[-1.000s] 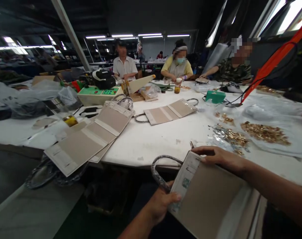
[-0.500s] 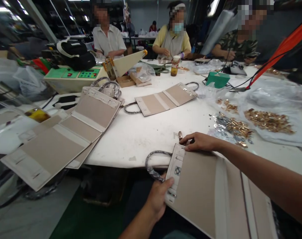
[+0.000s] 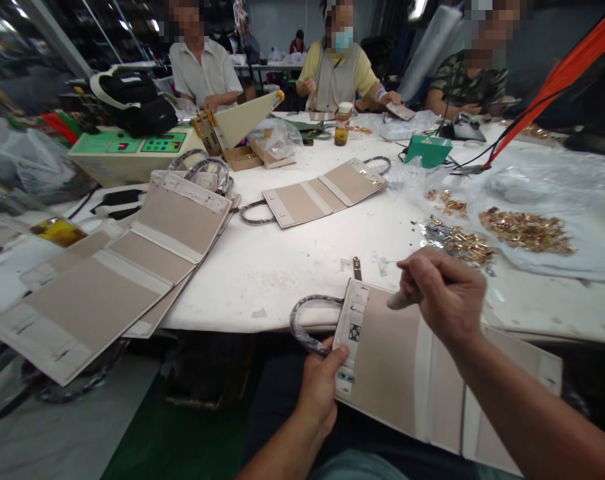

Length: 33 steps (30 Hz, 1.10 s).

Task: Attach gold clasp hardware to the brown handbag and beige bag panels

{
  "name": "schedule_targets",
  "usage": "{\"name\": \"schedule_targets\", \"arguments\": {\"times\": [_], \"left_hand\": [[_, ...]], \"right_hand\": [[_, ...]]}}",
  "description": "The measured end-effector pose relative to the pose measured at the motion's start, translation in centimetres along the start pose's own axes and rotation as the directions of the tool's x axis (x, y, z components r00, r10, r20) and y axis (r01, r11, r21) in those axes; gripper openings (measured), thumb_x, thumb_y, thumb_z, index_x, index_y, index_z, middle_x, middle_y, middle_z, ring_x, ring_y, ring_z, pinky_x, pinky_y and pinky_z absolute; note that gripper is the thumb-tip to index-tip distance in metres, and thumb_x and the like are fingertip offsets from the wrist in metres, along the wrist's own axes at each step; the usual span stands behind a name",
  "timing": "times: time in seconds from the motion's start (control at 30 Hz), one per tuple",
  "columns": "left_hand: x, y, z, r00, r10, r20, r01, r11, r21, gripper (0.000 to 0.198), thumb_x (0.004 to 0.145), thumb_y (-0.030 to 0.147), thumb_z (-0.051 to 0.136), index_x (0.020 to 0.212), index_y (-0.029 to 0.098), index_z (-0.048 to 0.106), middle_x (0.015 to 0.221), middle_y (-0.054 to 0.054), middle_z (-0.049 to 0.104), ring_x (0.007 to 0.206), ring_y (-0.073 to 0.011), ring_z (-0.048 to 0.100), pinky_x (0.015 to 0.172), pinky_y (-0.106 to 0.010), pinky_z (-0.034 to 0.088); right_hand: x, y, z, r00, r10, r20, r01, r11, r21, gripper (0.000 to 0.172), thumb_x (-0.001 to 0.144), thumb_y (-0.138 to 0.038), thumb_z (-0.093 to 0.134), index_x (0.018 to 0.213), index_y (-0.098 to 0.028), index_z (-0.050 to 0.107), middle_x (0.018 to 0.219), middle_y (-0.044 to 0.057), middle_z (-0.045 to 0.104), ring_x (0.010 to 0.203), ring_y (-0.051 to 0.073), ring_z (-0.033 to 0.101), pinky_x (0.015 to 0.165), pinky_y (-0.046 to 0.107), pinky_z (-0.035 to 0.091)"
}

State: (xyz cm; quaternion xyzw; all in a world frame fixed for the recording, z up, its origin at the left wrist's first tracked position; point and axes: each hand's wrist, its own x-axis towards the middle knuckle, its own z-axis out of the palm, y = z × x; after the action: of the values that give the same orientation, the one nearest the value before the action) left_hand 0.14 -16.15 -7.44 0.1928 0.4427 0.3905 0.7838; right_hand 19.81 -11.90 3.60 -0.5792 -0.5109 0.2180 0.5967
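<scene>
My left hand is closed on the near left edge of a beige bag panel, thumb on top. The panel lies tilted over my lap and the table edge. A plastic-wrapped handle loops from its left end, beside small metal fittings on the pale strip. Above the panel, my right hand is closed around a small tool with a blunt olive-grey end and what looks like a thin shaft. The rest of the tool is hidden by my fingers. A small metal hardware piece lies just beyond the panel.
Stacked bag panels overhang the table at left; another panel lies mid-table. Gold metal parts are piled at right. A green-topped machine, a jar and a green box stand farther back. Several people sit opposite.
My right hand has left the small metal piece by the panel's far corner, risen over the panel and now grips a small tool. The left hand keeps its hold.
</scene>
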Motion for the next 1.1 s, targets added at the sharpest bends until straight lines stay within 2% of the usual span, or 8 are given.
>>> {"name": "schedule_targets", "arguments": {"times": [0.13, 0.3, 0.5, 0.63, 0.73, 0.83, 0.93, 1.1], "left_hand": [[0.6, 0.7, -0.7, 0.997, -0.069, 0.04, 0.07, 0.997, -0.013, 0.048, 0.064, 0.034, 0.09, 0.104, 0.01, 0.078, 0.091, -0.013, 0.079, 0.081, -0.0276, 0.075, 0.081, -0.036, 0.056], [1.8, 2.2, -1.5, 0.969, -0.201, 0.145, 0.19, 0.978, 0.083, 0.049, 0.062, 0.026, 0.09, 0.106, 0.008, 0.077, 0.091, -0.015, 0.08, 0.073, -0.0256, 0.075, 0.074, -0.033, 0.056], [1.5, 1.9, -0.3, 0.992, -0.087, 0.088, 0.082, 0.995, 0.061, 0.042, 0.063, 0.033, 0.09, 0.095, 0.008, 0.08, 0.084, -0.014, 0.079, 0.07, -0.0238, 0.073, 0.071, -0.032, 0.055], [1.3, 1.4, 0.3, 0.999, -0.027, 0.024, 0.025, 0.997, 0.075, 0.041, 0.061, 0.036, 0.091, 0.09, 0.009, 0.081, 0.078, -0.012, 0.078, 0.064, -0.0209, 0.07, 0.065, -0.029, 0.053], [1.4, 1.4, 0.5, 0.999, -0.046, 0.006, 0.046, 0.998, 0.048, 0.041, 0.058, 0.036, 0.091, 0.087, 0.008, 0.081, 0.075, -0.012, 0.077, 0.062, -0.0195, 0.069, 0.063, -0.028, 0.052], [1.6, 1.6, 0.6, 0.997, -0.074, 0.008, 0.074, 0.997, 0.035, 0.042, 0.057, 0.035, 0.09, 0.087, 0.008, 0.08, 0.073, -0.011, 0.077, 0.062, -0.0198, 0.07, 0.063, -0.028, 0.052], [1.7, 1.6, 0.7, 0.997, -0.076, -0.007, 0.077, 0.996, 0.046, 0.038, 0.057, 0.034, 0.088, 0.084, 0.008, 0.08, 0.072, -0.01, 0.076, 0.06, -0.0186, 0.068, 0.06, -0.027, 0.05], [1.7, 1.3, 0.7, 0.999, -0.05, -0.008, 0.05, 0.997, 0.061, 0.033, 0.06, 0.033, 0.085, 0.08, 0.009, 0.079, 0.071, -0.01, 0.076, 0.058, -0.0174, 0.067, 0.059, -0.026, 0.048]], "right_hand": [[-3.2, 3.0, 2.0, 0.997, 0.078, -0.022, -0.076, 0.994, 0.076, 0.04, 0.095, -0.053, 0.065, 0.071, -0.022, 0.059, 0.061, 0.0, 0.057, 0.054, 0.015, 0.053, 0.052, 0.029, 0.044], [-3.8, 4.0, 2.5, 0.992, 0.119, -0.048, -0.107, 0.974, 0.198, 0.042, 0.095, -0.054, 0.064, 0.07, -0.024, 0.052, 0.061, -0.002, 0.053, 0.059, 0.018, 0.057, 0.059, 0.031, 0.048], [-3.8, 2.6, 3.6, 0.984, 0.174, -0.034, -0.135, 0.86, 0.492, 0.043, 0.097, -0.045, 0.064, 0.064, -0.023, 0.047, 0.056, -0.005, 0.042, 0.046, 0.013, 0.042, 0.048, 0.028, 0.037], [-4.5, 2.2, 4.6, 0.979, 0.201, -0.032, -0.147, 0.808, 0.571, 0.045, 0.095, -0.042, 0.066, 0.061, -0.022, 0.046, 0.055, -0.005, 0.04, 0.044, 0.011, 0.04, 0.044, 0.026, 0.034], [-4.6, 1.9, 4.8, 0.977, 0.207, -0.047, -0.134, 0.771, 0.622, 0.045, 0.094, -0.04, 0.068, 0.06, -0.021, 0.046, 0.054, -0.006, 0.039, 0.042, 0.009, 0.04, 0.042, 0.025, 0.033], [-4.5, 1.4, 4.8, 0.982, 0.172, -0.076, -0.084, 0.763, 0.641, 0.045, 0.095, -0.039, 0.067, 0.059, -0.02, 0.046, 0.054, -0.006, 0.039, 0.042, 0.009, 0.041, 0.041, 0.024, 0.035], [-4.7, 1.6, 5.3, 0.993, 0.081, -0.081, -0.017, 0.802, 0.597, 0.044, 0.097, -0.036, 0.066, 0.059, -0.02, 0.047, 0.053, -0.006, 0.043, 0.042, 0.009, 0.042, 0.042, 0.024, 0.037], [-5.0, 2.8, 6.4, 0.999, 0.039, 0.032, -0.048, 0.92, 0.389, 0.046, 0.096, -0.039, 0.067, 0.059, -0.022, 0.046, 0.051, -0.005, 0.044, 0.044, 0.01, 0.044, 0.042, 0.023, 0.036]]}}
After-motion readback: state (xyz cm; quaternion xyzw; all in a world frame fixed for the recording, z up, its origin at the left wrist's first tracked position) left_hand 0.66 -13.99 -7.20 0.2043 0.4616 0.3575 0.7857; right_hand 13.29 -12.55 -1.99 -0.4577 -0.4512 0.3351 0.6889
